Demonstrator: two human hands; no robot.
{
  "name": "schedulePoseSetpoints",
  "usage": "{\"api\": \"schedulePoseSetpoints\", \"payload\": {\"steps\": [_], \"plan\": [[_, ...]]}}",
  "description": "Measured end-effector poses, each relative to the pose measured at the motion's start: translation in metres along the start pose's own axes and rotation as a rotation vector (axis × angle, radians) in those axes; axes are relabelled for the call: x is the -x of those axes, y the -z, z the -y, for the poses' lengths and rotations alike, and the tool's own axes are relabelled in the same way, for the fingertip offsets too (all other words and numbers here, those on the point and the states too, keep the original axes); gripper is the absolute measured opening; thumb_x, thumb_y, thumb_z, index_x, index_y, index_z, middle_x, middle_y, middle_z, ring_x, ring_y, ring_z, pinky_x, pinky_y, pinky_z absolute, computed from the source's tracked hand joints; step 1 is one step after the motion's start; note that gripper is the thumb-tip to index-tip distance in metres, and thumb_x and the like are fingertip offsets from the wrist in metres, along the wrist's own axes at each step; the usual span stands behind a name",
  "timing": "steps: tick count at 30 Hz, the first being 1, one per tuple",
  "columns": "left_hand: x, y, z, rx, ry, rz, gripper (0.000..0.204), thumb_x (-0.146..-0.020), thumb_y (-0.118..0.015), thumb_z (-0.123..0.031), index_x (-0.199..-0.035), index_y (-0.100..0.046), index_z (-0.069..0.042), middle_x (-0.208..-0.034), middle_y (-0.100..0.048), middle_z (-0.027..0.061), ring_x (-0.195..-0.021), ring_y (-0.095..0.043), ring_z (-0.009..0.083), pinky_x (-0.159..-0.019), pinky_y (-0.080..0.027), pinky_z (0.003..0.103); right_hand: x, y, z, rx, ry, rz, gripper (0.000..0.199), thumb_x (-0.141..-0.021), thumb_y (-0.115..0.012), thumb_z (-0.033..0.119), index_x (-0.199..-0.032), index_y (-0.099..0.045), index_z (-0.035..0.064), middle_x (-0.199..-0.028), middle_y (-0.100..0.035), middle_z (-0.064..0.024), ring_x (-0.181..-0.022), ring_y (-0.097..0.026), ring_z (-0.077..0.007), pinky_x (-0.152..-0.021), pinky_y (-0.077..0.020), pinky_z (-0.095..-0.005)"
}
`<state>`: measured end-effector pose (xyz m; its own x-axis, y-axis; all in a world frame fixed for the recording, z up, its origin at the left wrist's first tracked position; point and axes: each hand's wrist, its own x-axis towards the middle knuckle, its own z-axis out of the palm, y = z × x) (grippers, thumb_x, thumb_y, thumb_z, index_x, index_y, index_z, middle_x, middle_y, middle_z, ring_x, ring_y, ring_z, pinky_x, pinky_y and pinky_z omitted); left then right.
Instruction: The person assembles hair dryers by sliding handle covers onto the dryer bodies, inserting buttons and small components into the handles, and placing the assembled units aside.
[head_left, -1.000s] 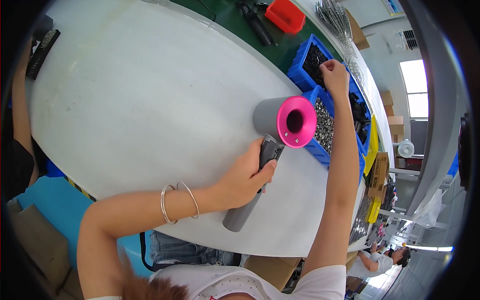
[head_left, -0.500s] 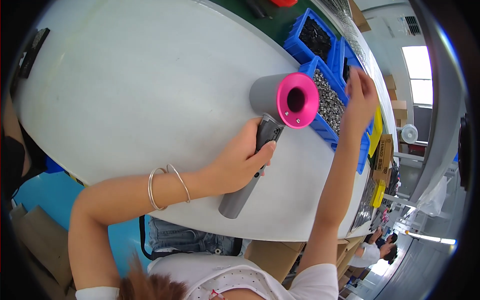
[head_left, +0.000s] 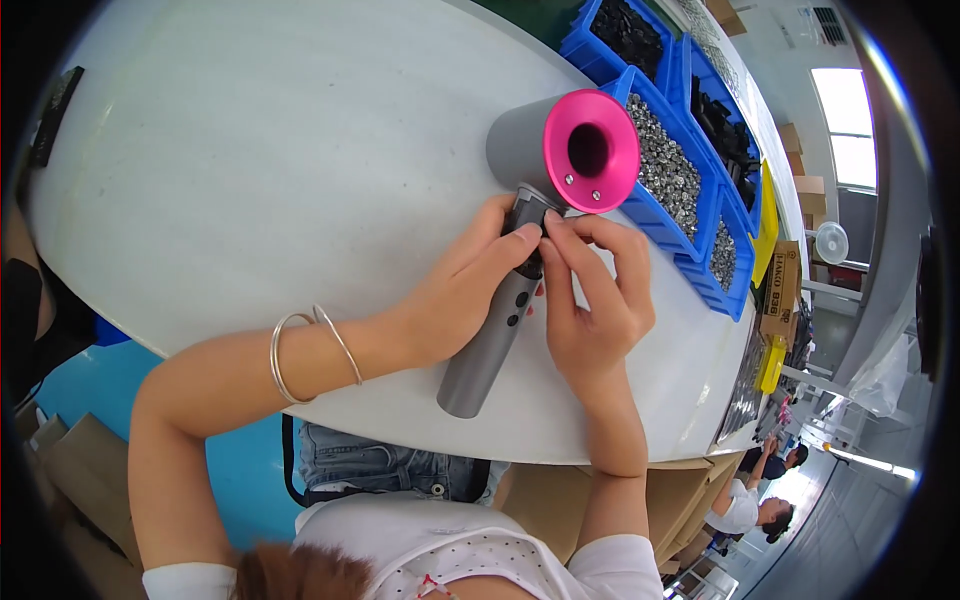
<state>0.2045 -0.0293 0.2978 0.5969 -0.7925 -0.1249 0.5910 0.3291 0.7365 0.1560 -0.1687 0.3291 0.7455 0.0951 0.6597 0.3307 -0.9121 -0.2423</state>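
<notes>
A hair dryer with a grey body and pink front ring stands tilted above the white table. My left hand is wrapped around the upper part of its grey handle, thumb lying across the dark section below the head. Against that same section, my right hand pinches with thumb and forefinger; something small and dark may be between the tips, but the fingers hide it. Two small screws show on the pink ring. Two round dark buttons sit lower on the handle.
Right of the dryer stand blue bins: one of small metal parts, one of black parts, another of black pieces, and a small one of metal parts. A cardboard box lies beyond. Other people sit far right.
My right hand has come back from the bin of black parts to the dryer's handle and pinches there. The dryer has shifted slightly up and left, and my left hand's grip sits higher.
</notes>
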Motion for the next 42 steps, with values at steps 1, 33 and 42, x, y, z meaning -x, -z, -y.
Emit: {"api": "schedulePoseSetpoints", "payload": {"steps": [1, 33, 42], "plan": [[0.001, 0.002, 0.002, -0.004, 0.0, -0.008, 0.044, -0.098, -0.037, -0.035, -0.13, -0.033, -0.004, -0.109, -0.05, 0.0079, -0.093, -0.053, 0.013, -0.079, -0.047, 0.029, 0.002, -0.001, 0.004, 0.005, -0.016, 0.028, 0.027, -0.068, -0.071, -0.006, -0.094, -0.07, 0.0, -0.087, -0.059, -0.0082, -0.078, -0.055, -0.0236, -0.061, -0.0435, -0.0314], [0.006, 0.029, -0.092, -0.789, -0.404, 0.132, 0.071, -0.086, -0.035, -0.057, -0.098, -0.062, 0.008, -0.089, -0.066, 0.0169, -0.078, -0.066, 0.0202, -0.07, -0.053, 0.028, 0.024, 0.023, 0.058, -0.604, -0.753, 0.696, 0.052, -0.078, -0.067, 0.006, -0.121, -0.037, 0.0009, -0.077, -0.062, -0.0205, -0.069, -0.065, -0.0408, -0.06, -0.05, -0.0405], [-0.019, 0.054, -0.057, -0.612, -0.562, 0.027, 0.045, -0.084, -0.047, -0.033, -0.105, -0.058, 0.005, -0.098, -0.064, 0.0142, -0.092, -0.062, 0.0183, -0.083, -0.049, 0.03, 0.007, 0.007, 0.05, -0.558, -0.842, 0.826, 0.059, -0.08, -0.071, 0.017, -0.124, -0.036, -0.0011, -0.075, -0.062, -0.0198, -0.065, -0.062, -0.0403, -0.06, -0.0496, -0.0403]]}}
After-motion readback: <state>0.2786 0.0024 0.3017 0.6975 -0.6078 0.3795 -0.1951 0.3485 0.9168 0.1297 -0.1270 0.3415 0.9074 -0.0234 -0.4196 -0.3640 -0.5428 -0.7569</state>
